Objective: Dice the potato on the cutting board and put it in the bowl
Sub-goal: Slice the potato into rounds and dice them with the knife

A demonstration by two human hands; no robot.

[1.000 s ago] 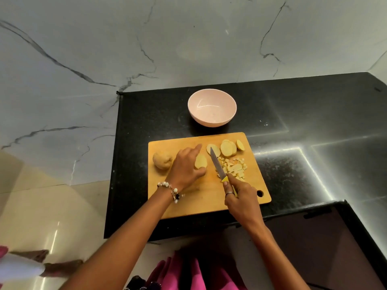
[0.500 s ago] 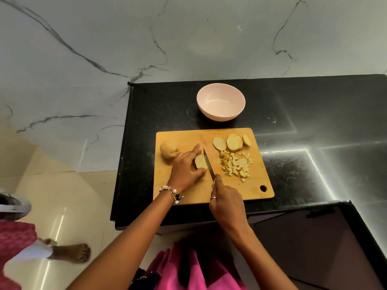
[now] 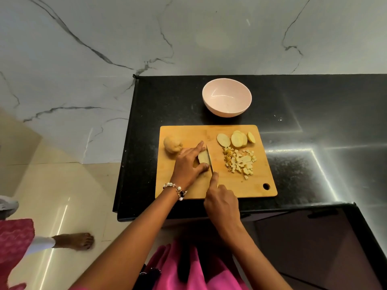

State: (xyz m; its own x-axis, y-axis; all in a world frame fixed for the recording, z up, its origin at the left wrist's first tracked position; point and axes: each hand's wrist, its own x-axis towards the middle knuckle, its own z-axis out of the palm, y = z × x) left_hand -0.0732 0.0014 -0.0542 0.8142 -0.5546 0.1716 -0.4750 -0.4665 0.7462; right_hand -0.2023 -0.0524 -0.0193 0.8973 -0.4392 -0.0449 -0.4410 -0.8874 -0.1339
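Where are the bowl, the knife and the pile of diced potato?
bowl (image 3: 226, 114), head view, on its outer front wall.
knife (image 3: 210, 162), head view, middle of the blade.
diced potato (image 3: 240, 162), head view, centre of the pile.

Cutting board (image 3: 230, 185) sits on counter (image 3: 314, 143), bowl (image 3: 226, 97) just behind it, apart. On board: whole potato (image 3: 171, 144) far left, slices (image 3: 235, 139) far right, diced bits (image 3: 240, 162) just in front of slices. Potato piece (image 3: 202, 157) mid-board w/ knife (image 3: 209, 159) at its right side.
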